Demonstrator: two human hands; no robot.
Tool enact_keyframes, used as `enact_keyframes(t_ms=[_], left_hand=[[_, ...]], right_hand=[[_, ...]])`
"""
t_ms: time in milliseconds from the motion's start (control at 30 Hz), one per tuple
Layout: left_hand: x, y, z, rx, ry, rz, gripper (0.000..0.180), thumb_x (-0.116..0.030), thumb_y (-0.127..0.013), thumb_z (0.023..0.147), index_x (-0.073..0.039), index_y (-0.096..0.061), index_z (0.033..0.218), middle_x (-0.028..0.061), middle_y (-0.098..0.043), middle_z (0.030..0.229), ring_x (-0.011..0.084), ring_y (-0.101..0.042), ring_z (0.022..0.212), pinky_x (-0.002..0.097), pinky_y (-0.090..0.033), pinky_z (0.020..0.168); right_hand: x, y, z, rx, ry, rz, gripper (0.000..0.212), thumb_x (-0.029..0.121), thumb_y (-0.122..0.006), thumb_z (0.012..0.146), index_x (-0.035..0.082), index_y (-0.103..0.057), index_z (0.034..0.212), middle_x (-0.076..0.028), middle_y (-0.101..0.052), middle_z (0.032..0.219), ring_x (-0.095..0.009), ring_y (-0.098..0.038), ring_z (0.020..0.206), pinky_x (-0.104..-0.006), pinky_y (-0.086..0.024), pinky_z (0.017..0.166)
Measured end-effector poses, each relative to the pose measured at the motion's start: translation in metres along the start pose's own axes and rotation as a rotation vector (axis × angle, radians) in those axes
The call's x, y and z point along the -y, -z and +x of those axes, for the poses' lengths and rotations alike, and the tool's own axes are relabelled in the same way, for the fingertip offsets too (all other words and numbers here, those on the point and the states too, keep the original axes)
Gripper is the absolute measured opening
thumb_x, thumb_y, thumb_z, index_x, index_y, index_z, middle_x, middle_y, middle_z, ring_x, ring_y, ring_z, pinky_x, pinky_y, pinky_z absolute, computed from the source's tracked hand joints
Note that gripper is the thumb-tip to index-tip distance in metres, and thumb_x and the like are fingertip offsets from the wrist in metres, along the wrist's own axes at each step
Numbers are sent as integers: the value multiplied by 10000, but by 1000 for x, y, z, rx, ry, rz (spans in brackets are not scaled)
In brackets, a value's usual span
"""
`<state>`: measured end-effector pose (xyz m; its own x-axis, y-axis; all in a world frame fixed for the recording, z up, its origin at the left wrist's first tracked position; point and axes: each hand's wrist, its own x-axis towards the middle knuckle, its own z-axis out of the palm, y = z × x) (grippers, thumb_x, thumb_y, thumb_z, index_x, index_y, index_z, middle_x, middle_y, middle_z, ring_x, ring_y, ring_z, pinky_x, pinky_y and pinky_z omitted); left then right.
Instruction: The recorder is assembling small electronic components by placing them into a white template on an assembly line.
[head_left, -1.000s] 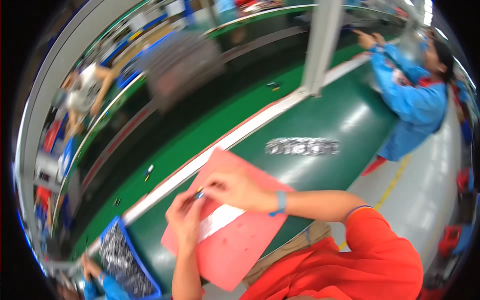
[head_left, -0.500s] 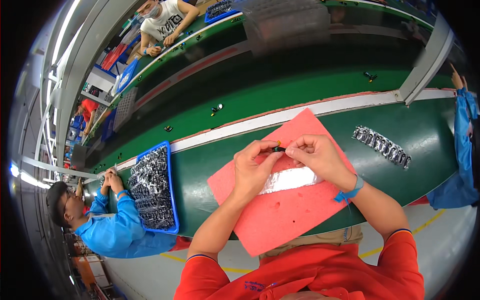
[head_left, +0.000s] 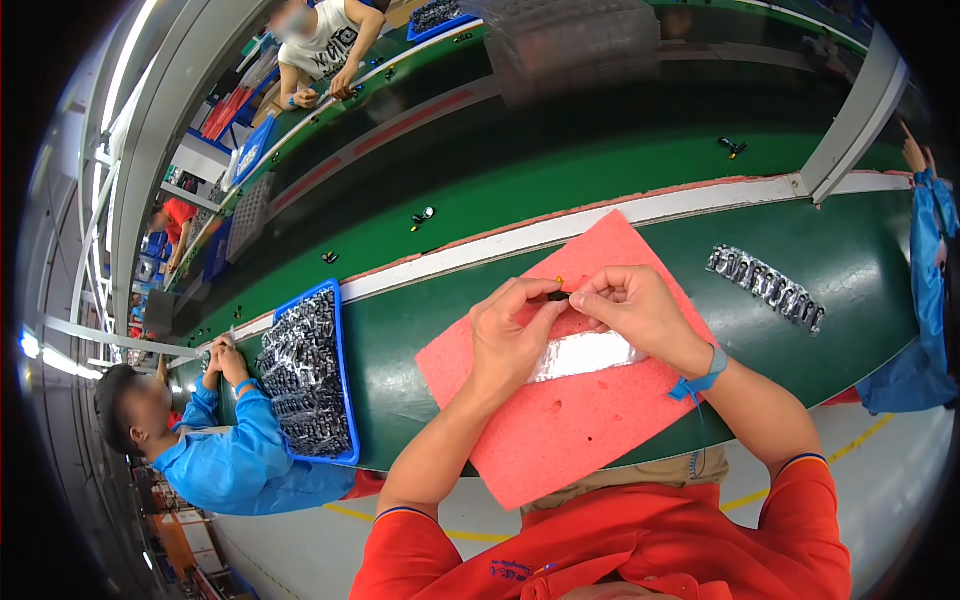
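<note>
Fingers of the left hand pinched a small dark component with a yellow tip, while the right hand met it from the other side, thumb and fingers pressed together at its end; whether they gripped it or only touched it was too small to tell. The component was held over a pink foam sheet, just beyond a silver strip lying on that sheet, which rested on the green worktop. To the right lay a row of silver and black parts; to the left stood a blue tray full of similar-looking pieces. Past a white rail, loose parts lay on a green belt.

The step in hand appeared to be fine two-handed work on the component. Any next move seemed to call for a steady left pinch and small, careful motions of the right fingers.
</note>
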<state>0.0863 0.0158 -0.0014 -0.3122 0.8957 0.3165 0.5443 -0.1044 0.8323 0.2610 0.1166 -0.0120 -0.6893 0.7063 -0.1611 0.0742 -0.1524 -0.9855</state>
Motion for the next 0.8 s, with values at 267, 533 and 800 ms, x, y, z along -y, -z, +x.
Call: enact_keyframes(t_ms=[267,533,800], left_hand=[[-2,0,1,-6,-49,52,230,62,-784,835,18,-777,1061,132,-787,1004,204,-757,899,300,-595,817],[-2,1,0,-7,-63,60,231,58,-790,832,10,-788,1058,130,-791,1002,205,-762,902,301,-596,820],[-1,-1,1,6,39,2,240,51,-791,832,12,-793,1069,119,-794,1007,182,-756,895,292,-596,821]], right_hand=[[1,-1,1,-33,-9,6,214,171,-773,952,-41,-766,979,-76,-756,829,-116,-724,734,-267,-590,651],[1,1,1,-16,-24,26,207,169,-770,954,-37,-768,975,-76,-753,824,-116,-726,734,-265,-595,648],[-1,2,1,-9,-27,41,206,165,-768,957,-41,-767,971,-77,-755,827,-116,-728,736,-264,-595,647]])
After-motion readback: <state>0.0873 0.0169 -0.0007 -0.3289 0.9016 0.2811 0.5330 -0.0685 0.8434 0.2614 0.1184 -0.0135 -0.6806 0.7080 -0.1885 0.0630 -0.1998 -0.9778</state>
